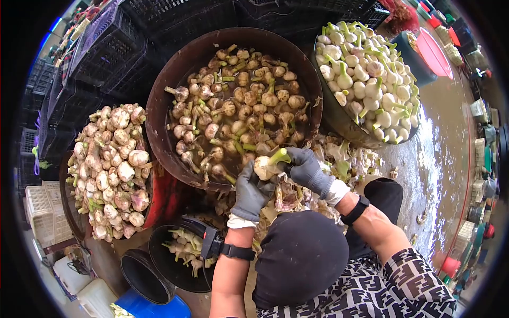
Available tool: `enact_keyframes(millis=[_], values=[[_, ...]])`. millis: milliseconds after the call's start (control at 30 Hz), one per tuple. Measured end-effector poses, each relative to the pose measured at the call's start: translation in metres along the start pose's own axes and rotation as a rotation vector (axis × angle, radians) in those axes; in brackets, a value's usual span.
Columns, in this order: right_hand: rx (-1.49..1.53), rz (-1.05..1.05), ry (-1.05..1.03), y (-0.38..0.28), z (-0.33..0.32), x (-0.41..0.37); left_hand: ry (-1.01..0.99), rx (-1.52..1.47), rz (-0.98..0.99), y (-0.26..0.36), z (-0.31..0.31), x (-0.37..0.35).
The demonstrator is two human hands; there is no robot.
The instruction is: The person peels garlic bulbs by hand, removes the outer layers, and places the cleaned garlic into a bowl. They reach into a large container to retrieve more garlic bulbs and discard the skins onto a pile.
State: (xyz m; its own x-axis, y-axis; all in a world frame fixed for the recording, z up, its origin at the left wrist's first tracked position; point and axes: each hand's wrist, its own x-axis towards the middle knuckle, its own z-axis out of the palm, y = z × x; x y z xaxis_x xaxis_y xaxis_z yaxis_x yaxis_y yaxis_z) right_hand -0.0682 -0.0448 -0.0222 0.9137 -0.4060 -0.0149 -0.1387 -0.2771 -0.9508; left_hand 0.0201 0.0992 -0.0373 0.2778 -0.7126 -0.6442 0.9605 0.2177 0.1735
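Note:
A garlic bulb (263, 168) with a green stem stub sits between my two grey-gloved hands, above the near rim of a brown round tub (154, 132). My left hand (252, 195) is closed around the bulb's left and lower side. My right hand (308, 170) has its fingers closed at the stem end, touching the bulb; its fingertips are partly hidden. Many soil-stained garlic bulbs (243, 79) float in murky water inside the tub. Loose garlic peels (297, 196) lie below and beside my hands.
Pale cleaned garlic (366, 79) fills a tub at the upper right. Unpeeled garlic (108, 169) is heaped at the left. A black bucket (154, 249) holds more bulbs. Black crates (111, 47) stand behind. Wet floor (435, 153) stretches along the right.

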Motion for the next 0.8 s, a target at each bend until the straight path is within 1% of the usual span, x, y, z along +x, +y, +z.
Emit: enact_keyframes(millis=[33, 67, 100, 133, 167, 200, 267, 300, 333, 367, 400, 467, 500, 533, 567, 600, 633, 667, 733, 767, 800], values=[[-0.089, -0.022, -0.015, 0.002, 0.000, -0.001, 0.122, 0.001, 0.033, -0.003, 0.010, -0.002], [-0.179, -0.044, -0.031, 0.003, 0.001, -0.001, 0.125, -0.004, 0.033, -0.004, 0.010, -0.004], [-0.147, 0.060, -0.064, 0.005, 0.002, -0.002, 0.098, 0.064, 0.097, -0.006, 0.009, -0.005], [-0.148, 0.061, -0.071, 0.005, 0.002, -0.002, 0.070, 0.132, 0.161, -0.008, 0.008, -0.007], [-0.166, -0.010, -0.059, 0.005, 0.001, -0.001, 0.068, 0.205, 0.197, -0.009, 0.006, -0.007], [-0.183, -0.082, -0.048, 0.005, 0.001, -0.001, 0.069, 0.200, 0.200, -0.012, -0.005, -0.001], [-0.168, -0.062, -0.038, -0.005, 0.005, -0.005, 0.097, 1.061, 0.778, -0.015, -0.013, 0.003], [-0.069, -0.015, -0.085, -0.009, 0.005, -0.006, 0.176, 0.981, 0.645, -0.020, -0.018, 0.001], [0.028, 0.031, -0.129, -0.012, 0.005, -0.006, 0.178, 0.981, 0.645, -0.016, -0.007, -0.012], [0.207, 0.100, -0.122, -0.010, 0.004, -0.007, 0.128, 0.824, 0.523, -0.010, 0.002, -0.022], [0.206, 0.098, -0.124, -0.009, 0.003, -0.009, 0.080, 0.665, 0.402, -0.008, 0.006, -0.028], [0.290, 0.330, -0.113, -0.009, 0.003, -0.011, 0.085, 0.643, 0.412, -0.008, 0.002, -0.029], [0.208, 0.282, -0.082, -0.008, 0.004, -0.012, 0.035, 0.577, 0.338, -0.007, 0.001, -0.031], [0.208, 0.279, -0.082, -0.005, 0.002, -0.012, -0.018, 0.512, 0.264, -0.006, 0.001, -0.032], [0.321, 0.350, -0.141, -0.002, -0.002, -0.012, -0.020, 0.514, 0.266, -0.003, -0.001, -0.033], [0.434, 0.421, -0.199, 0.002, -0.007, -0.011, -0.119, 0.428, 0.208, -0.001, -0.004, -0.035], [0.288, 0.235, -0.288, -0.008, -0.014, -0.009, -0.217, 0.341, 0.149, 0.001, -0.007, -0.035], [0.287, 0.234, -0.287, 0.000, -0.015, -0.011, -0.218, 0.341, 0.149, 0.002, -0.008, -0.035], [0.079, -0.162, -0.305, 0.030, -0.013, -0.010, -0.115, 0.411, 0.114, 0.004, -0.011, -0.030], [-0.214, -0.420, -0.197, 0.032, -0.010, -0.008, -0.012, 0.714, 0.465, 0.001, -0.014, -0.016], [-0.213, -0.425, -0.199, 0.035, -0.009, -0.010, -0.011, 0.714, 0.470, -0.001, -0.022, -0.012]])
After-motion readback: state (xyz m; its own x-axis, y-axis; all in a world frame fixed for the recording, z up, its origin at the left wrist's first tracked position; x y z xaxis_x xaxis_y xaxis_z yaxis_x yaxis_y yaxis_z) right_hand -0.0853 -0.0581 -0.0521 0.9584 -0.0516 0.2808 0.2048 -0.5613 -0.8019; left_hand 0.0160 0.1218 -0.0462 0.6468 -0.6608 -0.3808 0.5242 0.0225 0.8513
